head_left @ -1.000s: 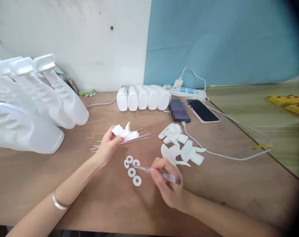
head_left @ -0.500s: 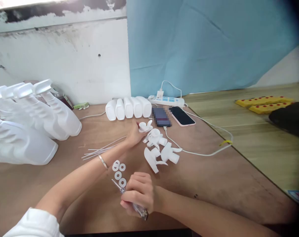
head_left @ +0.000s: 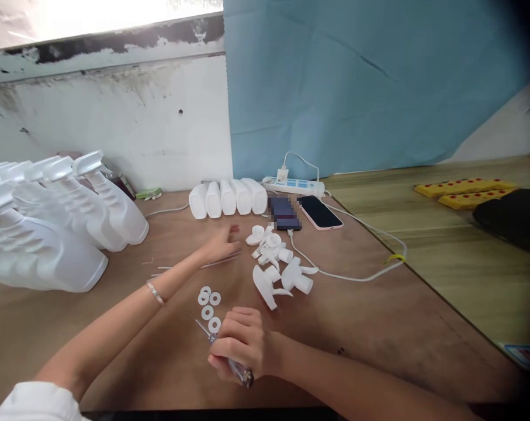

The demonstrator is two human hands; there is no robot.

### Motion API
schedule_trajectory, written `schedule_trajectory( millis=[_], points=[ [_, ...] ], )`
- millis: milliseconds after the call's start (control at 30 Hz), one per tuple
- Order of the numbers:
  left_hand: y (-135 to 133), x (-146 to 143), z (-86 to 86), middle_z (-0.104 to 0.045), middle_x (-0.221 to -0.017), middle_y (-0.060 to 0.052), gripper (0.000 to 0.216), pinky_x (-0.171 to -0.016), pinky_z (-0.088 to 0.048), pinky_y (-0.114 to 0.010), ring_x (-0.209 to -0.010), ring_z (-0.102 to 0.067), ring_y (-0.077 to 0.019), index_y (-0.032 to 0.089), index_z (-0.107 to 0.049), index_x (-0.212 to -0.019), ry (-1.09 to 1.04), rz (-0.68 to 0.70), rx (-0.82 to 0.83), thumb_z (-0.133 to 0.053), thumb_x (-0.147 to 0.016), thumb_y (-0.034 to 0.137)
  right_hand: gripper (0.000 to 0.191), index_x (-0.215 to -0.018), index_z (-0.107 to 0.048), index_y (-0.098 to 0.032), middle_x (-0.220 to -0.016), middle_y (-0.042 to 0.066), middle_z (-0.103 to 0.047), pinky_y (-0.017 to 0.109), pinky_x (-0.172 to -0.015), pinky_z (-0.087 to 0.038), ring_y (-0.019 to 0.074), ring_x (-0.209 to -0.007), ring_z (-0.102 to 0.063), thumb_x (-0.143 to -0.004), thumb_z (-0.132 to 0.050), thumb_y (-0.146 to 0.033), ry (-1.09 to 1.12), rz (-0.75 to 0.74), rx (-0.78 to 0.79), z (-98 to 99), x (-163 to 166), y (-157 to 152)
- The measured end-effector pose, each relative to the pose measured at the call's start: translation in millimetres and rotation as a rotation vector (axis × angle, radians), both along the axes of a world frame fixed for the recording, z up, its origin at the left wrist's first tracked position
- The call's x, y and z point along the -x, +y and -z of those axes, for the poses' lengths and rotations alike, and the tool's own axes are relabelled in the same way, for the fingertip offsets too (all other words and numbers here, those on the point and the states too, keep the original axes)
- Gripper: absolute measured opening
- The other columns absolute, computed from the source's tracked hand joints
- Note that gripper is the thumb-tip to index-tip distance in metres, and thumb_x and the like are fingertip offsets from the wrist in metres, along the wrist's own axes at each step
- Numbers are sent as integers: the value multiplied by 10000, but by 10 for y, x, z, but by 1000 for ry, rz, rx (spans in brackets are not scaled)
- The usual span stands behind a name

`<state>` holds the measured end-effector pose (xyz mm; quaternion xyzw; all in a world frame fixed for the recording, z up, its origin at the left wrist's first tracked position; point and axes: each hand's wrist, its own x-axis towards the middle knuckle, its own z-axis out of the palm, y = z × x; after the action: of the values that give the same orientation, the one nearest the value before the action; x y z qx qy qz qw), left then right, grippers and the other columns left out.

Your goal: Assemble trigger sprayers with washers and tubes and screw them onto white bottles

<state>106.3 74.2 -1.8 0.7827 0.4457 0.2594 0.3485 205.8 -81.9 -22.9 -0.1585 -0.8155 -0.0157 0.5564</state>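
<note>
My right hand [head_left: 242, 342] is closed around a small screwdriver [head_left: 202, 328] with a clear handle, its thin shaft pointing up and left. Beside the shaft lie several white ring washers [head_left: 207, 313]. My left hand [head_left: 223, 244] reaches over the table with fingers apart and nothing in them. Thin white tubes [head_left: 162, 271] run beneath it, partly hidden; I cannot tell whether the fingers touch them. Just right of that hand is a group of white spray trigger heads [head_left: 297, 276], with another [head_left: 265, 286] lying nearer to me.
White bottles [head_left: 124, 204] stand in rows at the left. Several white bottles [head_left: 228, 199] lie along the wall. Two phones [head_left: 321, 211] [head_left: 284, 212] rest near a power strip [head_left: 300, 187]. A white cable [head_left: 356, 279] loops past the right table edge.
My left hand has let go of a white spray trigger head and moved left toward the thin tubes. My right hand still grips the screwdriver. The view has tipped up slightly.
</note>
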Motion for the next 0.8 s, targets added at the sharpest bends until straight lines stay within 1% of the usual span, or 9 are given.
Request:
schedule_trajectory(
  millis=[133,200,300,367,467,567,633,700,800],
  points=[
    [-111,496,-117,-502,-1119,-144,542,-933,-307,-480,-1069,-432,-330,140,-511,-1101,215,-5,-91,-637,-647,407,63,-717,-475,-207,-495,-55,-436,226,-442,-283,89,-434,-374,-772,-475,-237,-14,-8,4,-9,-8,-13],
    [-188,701,-156,-526,-1034,-123,488,-905,-314,-481,-1016,-445,-330,151,-568,-1022,302,10,-109,-654,-620,414,56,-722,-480,-207,-495,-53,-441,227,-443,-286,90,-433,-377,-772,-475,-231,-29,-17,7,-12,-6,-20],
    [-309,904,-174,-530,-1019,-95,385,-875,-341,-430,-981,-455,-292,178,-586,-994,466,55,-181,-602,-682,402,37,-743,-493,-205,-519,-37,-482,225,-461,-324,96,-452,-407,-777,-488,-219,-18,7,23,-34,-9,-17],
    [-377,973,-157,-531,-1026,-83,332,-844,-365,-383,-961,-466,-261,190,-577,-1016,554,80,-253,-537,-754,389,25,-809,-521,-203,-596,-9,-546,228,-510,-381,106,-508,-469,-786,-513,-199,-35,38,101,-58,-28,-1],
    [-451,1010,-94,-548,-973,-77,269,-787,-393,-332,-904,-488,-228,187,-587,-996,554,76,-315,-465,-821,351,234,-1015,-522,-211,-868,57,-627,260,-661,-454,137,-715,-580,-812,-456,-116,-108,4,275,-79,-77,44],
    [-495,1026,-1,-562,-925,-76,259,-755,-401,-311,-875,-497,-212,187,-608,-962,497,30,-348,-412,-860,321,388,-1123,-480,-214,-1158,101,-553,318,-800,-456,184,-990,-556,-790,-372,-46,-158,-27,431,-60,-105,100],
    [-507,1049,58,-567,-894,-72,264,-738,-401,-298,-853,-502,-201,191,-624,-942,456,14,-359,-400,-871,310,368,-1099,-485,-201,-1248,115,-487,353,-847,-439,213,-1088,-498,-784,-373,-47,-188,35,541,-38,-90,133],
    [-507,1092,92,-567,-871,-66,262,-712,-399,-281,-823,-510,-188,198,-640,-923,434,22,-354,-408,-872,306,284,-1057,-479,-186,-1292,138,-435,387,-872,-423,233,-1114,-472,-805,-397,-84,-214,139,651,-24,-56,162],
    [-500,1191,65,-568,-864,-52,246,-677,-387,-254,-786,-521,-167,222,-657,-916,448,51,-317,-427,-867,291,225,-1054,-436,-173,-1348,182,-340,431,-885,-410,261,-1153,-437,-830,-442,-175,-249,283,779,-28,-10,196]
  ],
)
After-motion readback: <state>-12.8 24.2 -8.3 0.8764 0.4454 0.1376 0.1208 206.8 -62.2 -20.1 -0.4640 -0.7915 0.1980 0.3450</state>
